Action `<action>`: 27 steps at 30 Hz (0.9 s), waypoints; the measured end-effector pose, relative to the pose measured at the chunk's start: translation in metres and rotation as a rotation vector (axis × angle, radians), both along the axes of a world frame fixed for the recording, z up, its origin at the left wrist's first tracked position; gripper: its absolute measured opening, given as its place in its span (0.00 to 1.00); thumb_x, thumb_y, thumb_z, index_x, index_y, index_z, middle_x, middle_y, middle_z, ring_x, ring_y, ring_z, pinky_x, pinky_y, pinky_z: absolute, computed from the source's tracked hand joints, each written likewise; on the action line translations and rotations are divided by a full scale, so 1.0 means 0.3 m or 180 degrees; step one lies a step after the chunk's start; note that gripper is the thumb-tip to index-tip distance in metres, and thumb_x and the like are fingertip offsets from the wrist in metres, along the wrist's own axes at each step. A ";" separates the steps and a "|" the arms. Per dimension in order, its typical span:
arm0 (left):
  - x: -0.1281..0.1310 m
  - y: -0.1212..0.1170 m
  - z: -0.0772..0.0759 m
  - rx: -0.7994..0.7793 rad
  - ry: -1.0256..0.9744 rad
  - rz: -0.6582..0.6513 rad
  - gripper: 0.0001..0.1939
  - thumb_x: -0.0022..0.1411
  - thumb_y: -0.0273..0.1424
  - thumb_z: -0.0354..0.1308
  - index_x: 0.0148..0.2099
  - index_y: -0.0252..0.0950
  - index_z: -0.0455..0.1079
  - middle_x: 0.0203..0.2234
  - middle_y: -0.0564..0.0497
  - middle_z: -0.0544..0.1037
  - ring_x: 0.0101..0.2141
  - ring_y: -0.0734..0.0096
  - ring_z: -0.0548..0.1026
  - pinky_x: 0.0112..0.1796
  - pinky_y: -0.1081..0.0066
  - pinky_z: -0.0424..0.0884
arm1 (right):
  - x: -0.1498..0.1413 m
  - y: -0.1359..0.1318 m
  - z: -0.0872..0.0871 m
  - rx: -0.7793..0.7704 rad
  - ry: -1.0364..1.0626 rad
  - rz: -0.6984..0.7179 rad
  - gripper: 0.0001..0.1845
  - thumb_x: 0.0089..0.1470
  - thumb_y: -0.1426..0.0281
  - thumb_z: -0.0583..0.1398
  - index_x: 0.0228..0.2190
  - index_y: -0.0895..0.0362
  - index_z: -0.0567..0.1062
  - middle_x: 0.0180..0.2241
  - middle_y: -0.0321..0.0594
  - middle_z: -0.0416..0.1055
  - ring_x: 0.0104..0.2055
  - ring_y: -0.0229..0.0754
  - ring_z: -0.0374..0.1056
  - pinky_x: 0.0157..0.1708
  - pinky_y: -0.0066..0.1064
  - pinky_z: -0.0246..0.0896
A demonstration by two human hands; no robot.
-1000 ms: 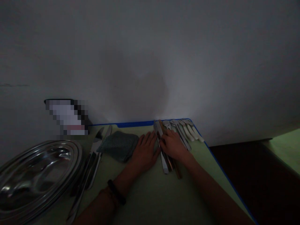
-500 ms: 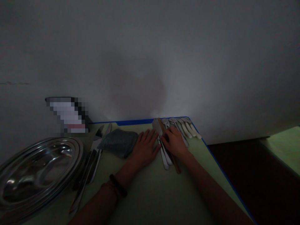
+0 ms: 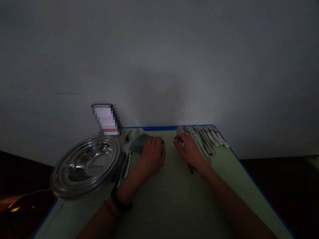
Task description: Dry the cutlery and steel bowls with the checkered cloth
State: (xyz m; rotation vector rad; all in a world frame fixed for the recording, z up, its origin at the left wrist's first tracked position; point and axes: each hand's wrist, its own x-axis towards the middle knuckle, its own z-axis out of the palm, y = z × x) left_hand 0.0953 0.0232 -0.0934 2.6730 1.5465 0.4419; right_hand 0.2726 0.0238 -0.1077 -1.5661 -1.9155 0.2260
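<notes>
My left hand [image 3: 152, 154] is closed on the right part of a folded grey-blue cloth [image 3: 138, 142] lying on the table. A dark band circles that wrist. Over a bunch of flat metal utensils and wooden chopsticks [image 3: 183, 127] near the back edge rests my right hand [image 3: 188, 150], its fingers bent and drawn together. Something pale shows at its fingertips, too dim to make out. Most of the bunch is hidden beneath this hand. Just right of it lies a row of spoons and forks [image 3: 203, 136], several with white handles.
Stacked steel plates [image 3: 87, 166] stand at the left. Between them and the cloth lie several knives [image 3: 127, 154]. A phone with a blurred screen [image 3: 106, 118] leans on the wall [image 3: 159, 59]. The green table [image 3: 169, 205] has a blue rim.
My left hand has gone from lying spread beside the cloth to gripping it. My right hand stays over the utensil bunch. The view has shifted, so the table sits further right.
</notes>
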 end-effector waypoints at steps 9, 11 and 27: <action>-0.186 -0.073 0.035 -0.0163 0.1134 0.1022 0.29 0.57 0.17 0.42 0.61 0.09 0.50 0.58 0.20 0.56 0.56 0.40 0.62 0.48 0.54 0.66 | -0.269 0.038 -0.017 -0.0362 -0.0452 0.0749 0.16 0.56 0.72 0.55 0.47 0.58 0.70 0.47 0.44 0.69 0.49 0.42 0.63 0.50 0.33 0.55; -0.184 -0.069 0.035 -0.0121 0.1185 0.1050 0.27 0.57 0.17 0.42 0.59 0.09 0.53 0.57 0.18 0.59 0.54 0.40 0.66 0.45 0.55 0.69 | -0.305 0.031 -0.060 -0.0274 -0.0632 0.0494 0.16 0.57 0.72 0.53 0.47 0.57 0.71 0.48 0.45 0.69 0.51 0.45 0.60 0.51 0.37 0.54; -0.145 -0.043 -0.068 0.0038 0.1034 0.1000 0.22 0.60 0.15 0.40 0.55 0.16 0.64 0.47 0.25 0.72 0.48 0.49 0.71 0.40 0.61 0.71 | -0.305 0.042 -0.134 -0.0037 -0.0824 -0.0894 0.21 0.61 0.62 0.46 0.47 0.55 0.72 0.49 0.46 0.69 0.48 0.51 0.61 0.44 0.41 0.53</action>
